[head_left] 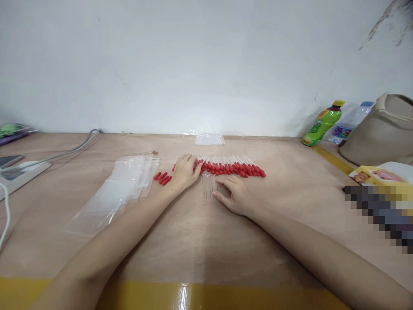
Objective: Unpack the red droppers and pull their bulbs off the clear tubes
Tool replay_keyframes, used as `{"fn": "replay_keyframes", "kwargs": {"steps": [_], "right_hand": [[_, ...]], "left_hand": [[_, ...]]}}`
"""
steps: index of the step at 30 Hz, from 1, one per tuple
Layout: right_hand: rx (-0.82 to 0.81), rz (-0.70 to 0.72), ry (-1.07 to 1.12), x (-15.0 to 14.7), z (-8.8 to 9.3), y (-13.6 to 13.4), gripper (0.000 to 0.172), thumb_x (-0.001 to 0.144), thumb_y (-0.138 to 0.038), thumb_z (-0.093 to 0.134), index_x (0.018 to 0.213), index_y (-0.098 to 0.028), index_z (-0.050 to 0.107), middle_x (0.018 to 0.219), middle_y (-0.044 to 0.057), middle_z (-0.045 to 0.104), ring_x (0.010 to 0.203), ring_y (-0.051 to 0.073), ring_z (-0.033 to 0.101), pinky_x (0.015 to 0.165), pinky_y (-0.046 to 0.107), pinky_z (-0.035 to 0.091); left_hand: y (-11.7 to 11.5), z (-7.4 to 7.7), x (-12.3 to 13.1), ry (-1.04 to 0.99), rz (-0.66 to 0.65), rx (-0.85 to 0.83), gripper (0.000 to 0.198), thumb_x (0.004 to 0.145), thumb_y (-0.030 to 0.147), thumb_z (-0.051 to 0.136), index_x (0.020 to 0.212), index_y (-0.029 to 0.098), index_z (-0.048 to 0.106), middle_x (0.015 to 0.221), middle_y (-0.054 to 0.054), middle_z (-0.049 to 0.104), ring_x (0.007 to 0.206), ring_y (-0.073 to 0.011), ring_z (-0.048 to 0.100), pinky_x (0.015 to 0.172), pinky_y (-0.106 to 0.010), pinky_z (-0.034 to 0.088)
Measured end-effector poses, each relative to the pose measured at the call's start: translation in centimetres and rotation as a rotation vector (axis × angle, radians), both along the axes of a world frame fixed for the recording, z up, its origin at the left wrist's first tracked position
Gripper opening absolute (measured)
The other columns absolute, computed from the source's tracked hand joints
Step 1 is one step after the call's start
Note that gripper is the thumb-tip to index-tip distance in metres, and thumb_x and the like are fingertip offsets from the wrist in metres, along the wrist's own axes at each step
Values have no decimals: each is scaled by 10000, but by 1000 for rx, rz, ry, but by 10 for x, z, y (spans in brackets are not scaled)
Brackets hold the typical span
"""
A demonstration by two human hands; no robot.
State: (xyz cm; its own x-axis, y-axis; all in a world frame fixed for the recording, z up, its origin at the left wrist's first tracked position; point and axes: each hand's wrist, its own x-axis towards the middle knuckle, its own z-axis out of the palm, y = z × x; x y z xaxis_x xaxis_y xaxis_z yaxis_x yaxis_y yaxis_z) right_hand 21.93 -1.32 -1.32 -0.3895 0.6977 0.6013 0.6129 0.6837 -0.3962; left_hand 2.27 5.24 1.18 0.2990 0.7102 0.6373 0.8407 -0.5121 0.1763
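Note:
Many droppers with red rubber bulbs (240,168) and thin clear glass tubes lie side by side in a row, tubes pointing toward the wall. My left hand (185,170) rests over the row's left end, thumb apart from the fingers; its fingertips are partly hidden, with red bulbs showing beside the thumb. Several glass tubes (208,188) point toward me below the row. At their right side is my right hand (234,194), thumb and fingers apart and curved, fingertips close to the tubes. A few loose red bulbs (163,178) lie left of my left hand.
Clear plastic bags (127,181) lie fanned out at the left, and another bag (209,139) lies by the wall. A green bottle (322,125), a clear bottle (351,122) and a beige bag (377,133) stand at the right. A cable (74,150) runs across the far left.

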Motion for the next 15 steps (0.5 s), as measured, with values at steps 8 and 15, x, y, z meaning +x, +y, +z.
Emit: {"fn": "replay_keyframes", "kwargs": {"steps": [8,15], "right_hand": [[-38,44,-36,0,0,1,328,791,-353,548,1078,-194,539,1056,83,606,991,209,542,859,378,431],[-16,-63,60,-1,-2,1,361,793,-332,547,1118,-179,507,1044,99,580,976,218,539,857,390,446]], "left_hand": [[-48,-5,-26,-261,-37,3,133,835,271,473,755,177,523,793,-30,559,804,-164,521,746,-310,421],[-69,-13,-46,-316,-222,-30,91,828,253,509,835,177,557,863,-48,583,884,-172,537,808,-334,434]]}}
